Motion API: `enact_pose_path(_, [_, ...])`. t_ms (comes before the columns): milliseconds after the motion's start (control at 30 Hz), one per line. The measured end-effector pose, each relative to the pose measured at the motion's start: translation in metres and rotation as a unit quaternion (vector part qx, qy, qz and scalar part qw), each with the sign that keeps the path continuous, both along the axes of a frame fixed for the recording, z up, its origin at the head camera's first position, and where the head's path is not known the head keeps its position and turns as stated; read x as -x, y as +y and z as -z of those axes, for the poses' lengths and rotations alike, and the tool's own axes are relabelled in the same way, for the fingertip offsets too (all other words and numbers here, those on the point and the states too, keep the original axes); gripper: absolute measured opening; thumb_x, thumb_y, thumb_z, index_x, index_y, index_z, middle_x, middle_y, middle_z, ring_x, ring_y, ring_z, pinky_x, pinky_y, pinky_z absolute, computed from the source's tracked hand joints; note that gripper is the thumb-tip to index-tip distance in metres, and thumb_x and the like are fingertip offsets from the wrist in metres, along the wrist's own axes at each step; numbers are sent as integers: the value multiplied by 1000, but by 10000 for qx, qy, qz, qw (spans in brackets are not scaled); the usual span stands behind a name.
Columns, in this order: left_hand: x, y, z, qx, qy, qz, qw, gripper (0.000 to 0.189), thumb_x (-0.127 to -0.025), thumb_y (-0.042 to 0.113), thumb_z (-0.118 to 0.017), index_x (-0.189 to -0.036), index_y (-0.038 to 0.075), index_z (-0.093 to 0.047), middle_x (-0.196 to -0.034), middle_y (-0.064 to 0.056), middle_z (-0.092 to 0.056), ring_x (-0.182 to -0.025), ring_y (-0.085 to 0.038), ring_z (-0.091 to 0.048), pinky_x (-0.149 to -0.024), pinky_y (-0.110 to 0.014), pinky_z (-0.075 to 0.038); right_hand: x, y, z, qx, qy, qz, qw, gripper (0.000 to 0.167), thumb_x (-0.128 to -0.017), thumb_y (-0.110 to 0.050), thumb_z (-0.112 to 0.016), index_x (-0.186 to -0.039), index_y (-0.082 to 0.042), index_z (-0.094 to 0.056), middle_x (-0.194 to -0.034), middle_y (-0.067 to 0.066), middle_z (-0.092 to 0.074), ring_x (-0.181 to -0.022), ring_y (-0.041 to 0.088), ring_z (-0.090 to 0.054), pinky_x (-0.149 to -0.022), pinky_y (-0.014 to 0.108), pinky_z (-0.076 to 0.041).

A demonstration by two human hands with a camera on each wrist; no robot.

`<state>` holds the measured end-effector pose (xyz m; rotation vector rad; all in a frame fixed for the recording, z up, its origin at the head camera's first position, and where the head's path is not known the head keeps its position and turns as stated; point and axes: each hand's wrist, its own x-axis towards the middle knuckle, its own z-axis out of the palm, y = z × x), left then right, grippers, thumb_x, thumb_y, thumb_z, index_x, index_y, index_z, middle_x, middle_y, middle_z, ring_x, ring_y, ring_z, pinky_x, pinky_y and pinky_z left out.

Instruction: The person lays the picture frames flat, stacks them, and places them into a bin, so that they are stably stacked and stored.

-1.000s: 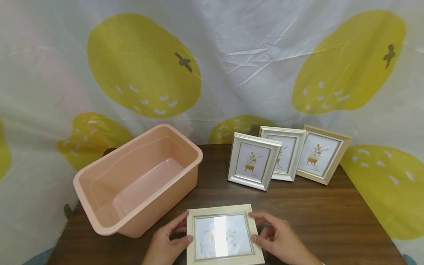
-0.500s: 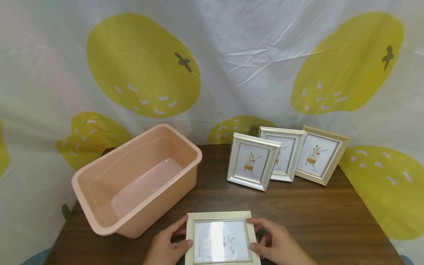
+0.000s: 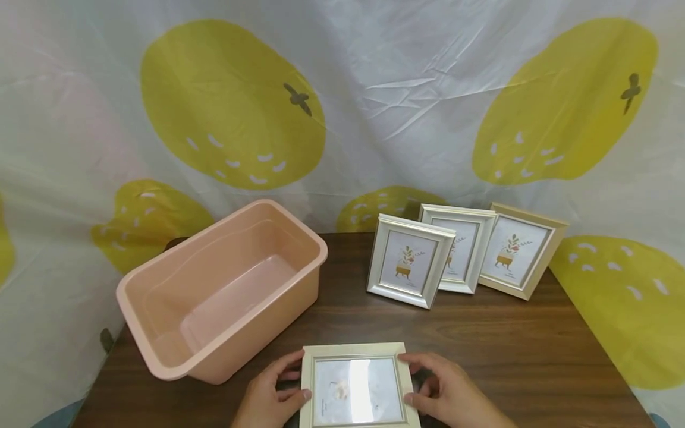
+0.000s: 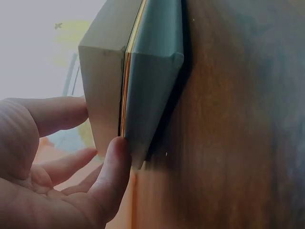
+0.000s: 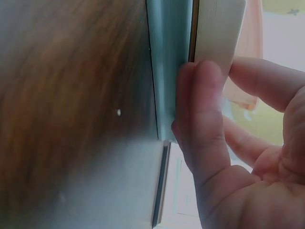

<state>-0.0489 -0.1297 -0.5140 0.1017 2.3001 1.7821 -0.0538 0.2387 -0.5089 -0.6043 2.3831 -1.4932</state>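
Observation:
A cream picture frame lies face up at the near edge of the head view, its lower rim cut off. My left hand grips its left edge and my right hand its right edge, fingers bent against the sides. The left wrist view shows the cream frame's side flat against a second, grey-blue frame beneath it, with a fingertip at the seam. In the right wrist view, fingers of the right hand press across that same seam. The lower frame is hidden in the head view.
A pink plastic tub stands at the left on the brown wooden table. Farther back on the right, two silver-white frames and a tan frame stand upright, partly overlapping. A lemon-print cloth hangs behind.
The cream frame, with both hands on it, has shifted a little toward the near edge and lies straighter. Its glare stripe has moved. Tub and standing frames stay put.

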Motion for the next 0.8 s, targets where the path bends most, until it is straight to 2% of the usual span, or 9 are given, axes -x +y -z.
enact_pose_path(167, [3,-2,0,112,-62,91,9999,65,-86,12,-87,-145,9,-60,-147,-22,-58,-122,-37,-63,-87,-24,-62,9,4,-3,-6,270,-321,9991,54,-96,-20,-80,-143,-5,-59,-118,15,-66,-77,2,-67,-64,26,-61])
enact_pose_path(400, [4,-4,-1,180,-70,286,9994,62,-88,10,-85,-144,8,-60,-148,-22,-55,-122,-37,-63,-88,-25,-63,31,9,-19,-161,1167,-536,9916,44,-95,-16,-81,-134,-3,-64,-111,14,-72,-82,1,-69,-65,25,-61])
enact_pose_path(600, [5,-3,-2,175,-70,265,9995,60,-87,6,-85,-142,6,-61,-143,-21,-58,-120,-35,-64,-87,-25,-62,52,11,-43,-327,1690,-279,9847,40,-94,-12,-81,-131,-10,-67,-109,10,-73,-84,3,-69,-67,27,-62])
enact_pose_path(800, [3,-5,-1,290,-108,319,9990,60,-88,10,-85,-143,8,-61,-147,-20,-56,-122,-36,-63,-88,-26,-63,74,13,-76,-174,2192,163,9754,41,-90,-3,-83,-128,-11,-71,-105,3,-76,-82,6,-71,-69,26,-63])
